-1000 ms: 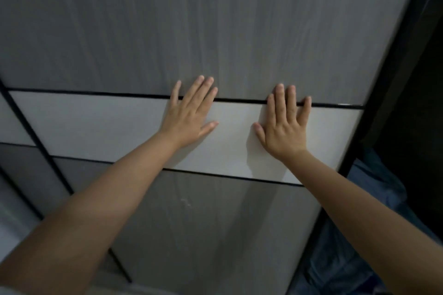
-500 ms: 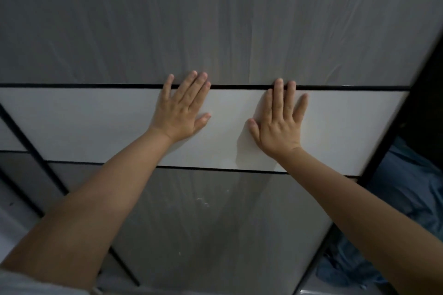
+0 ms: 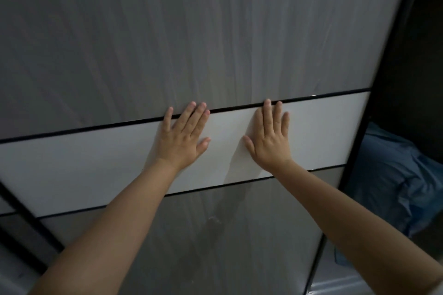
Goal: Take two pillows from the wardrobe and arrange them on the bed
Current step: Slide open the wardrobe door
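Here the fingers of the left hand lie straight and spread, flat against the wardrobe door, grasping nothing; their tips reach just over the thin black line that tops the white band running across the door, while the thumb points toward the other hand. The right hand is laid out the same way, released and flat, palm on the white band, its longest fingertips touching that same black line and its thumb angled inward. The two hands sit near each other but apart, with bare white panel between the thumbs. Both bare forearms stretch back from the wrists toward the lower corners of the view. Above and below the white band the door is grey with a faint wood grain, and a dark frame edges it on the right. Beyond that edge the wardrobe stands open onto a dark interior, where a blue pillow lies low on the right side, well apart from both hands.
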`<state>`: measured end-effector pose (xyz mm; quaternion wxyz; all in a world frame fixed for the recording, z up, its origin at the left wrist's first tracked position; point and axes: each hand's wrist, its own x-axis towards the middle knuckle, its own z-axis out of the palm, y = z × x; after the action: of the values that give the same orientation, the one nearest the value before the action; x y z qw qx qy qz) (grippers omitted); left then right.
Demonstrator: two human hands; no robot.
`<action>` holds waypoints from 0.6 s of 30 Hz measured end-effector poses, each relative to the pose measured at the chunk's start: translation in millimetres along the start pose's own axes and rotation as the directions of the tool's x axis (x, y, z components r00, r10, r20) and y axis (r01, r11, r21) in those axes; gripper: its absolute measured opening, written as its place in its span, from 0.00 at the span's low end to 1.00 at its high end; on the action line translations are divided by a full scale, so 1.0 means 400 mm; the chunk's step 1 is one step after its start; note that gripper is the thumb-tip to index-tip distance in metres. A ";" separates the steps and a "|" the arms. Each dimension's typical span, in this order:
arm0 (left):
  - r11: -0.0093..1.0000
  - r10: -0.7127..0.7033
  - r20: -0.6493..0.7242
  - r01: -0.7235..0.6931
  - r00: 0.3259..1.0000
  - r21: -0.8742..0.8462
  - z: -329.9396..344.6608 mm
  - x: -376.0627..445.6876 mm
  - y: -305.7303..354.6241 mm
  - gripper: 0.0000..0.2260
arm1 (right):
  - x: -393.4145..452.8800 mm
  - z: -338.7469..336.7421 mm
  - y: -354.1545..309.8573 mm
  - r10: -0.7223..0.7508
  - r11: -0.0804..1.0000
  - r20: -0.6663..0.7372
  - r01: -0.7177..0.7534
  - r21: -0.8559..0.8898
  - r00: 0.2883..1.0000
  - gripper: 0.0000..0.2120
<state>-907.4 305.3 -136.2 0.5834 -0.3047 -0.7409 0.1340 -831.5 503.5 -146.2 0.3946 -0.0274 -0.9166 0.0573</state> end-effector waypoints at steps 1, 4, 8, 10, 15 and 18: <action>1.000 -0.004 -0.017 0.004 1.000 -0.006 0.000 -0.009 -0.012 0.40 | -0.002 -0.002 -0.012 -0.012 1.000 0.014 0.012 0.017 1.000 0.32; 0.993 -0.091 -0.023 0.089 0.996 -0.084 -0.024 -0.021 -0.026 0.36 | -0.004 -0.015 -0.039 -0.090 0.996 0.051 0.089 0.028 0.995 0.27; 0.978 -0.184 0.106 0.193 0.977 -0.082 -0.088 -0.021 -0.040 0.24 | -0.015 -0.034 -0.047 -0.247 0.969 0.054 0.248 -0.012 0.968 0.24; 0.973 -0.206 0.181 0.222 0.961 -0.067 -0.101 -0.029 -0.062 0.24 | -0.012 -0.030 -0.058 -0.292 0.956 0.076 0.290 0.044 0.953 0.26; 0.965 -0.244 0.316 0.262 0.917 -0.018 -0.126 -0.071 -0.126 0.26 | -0.005 0.011 -0.117 -0.300 0.948 0.160 0.276 0.157 0.940 0.29; 0.968 -0.220 0.367 0.248 0.904 -0.029 -0.147 -0.094 -0.160 0.26 | -0.008 0.010 -0.156 -0.289 0.952 0.156 0.266 0.153 0.944 0.29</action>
<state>-865.6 223.4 -113.7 0.4376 -0.2053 -0.8709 0.0889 -832.5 441.0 -143.2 0.3168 0.1332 -0.9370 0.0628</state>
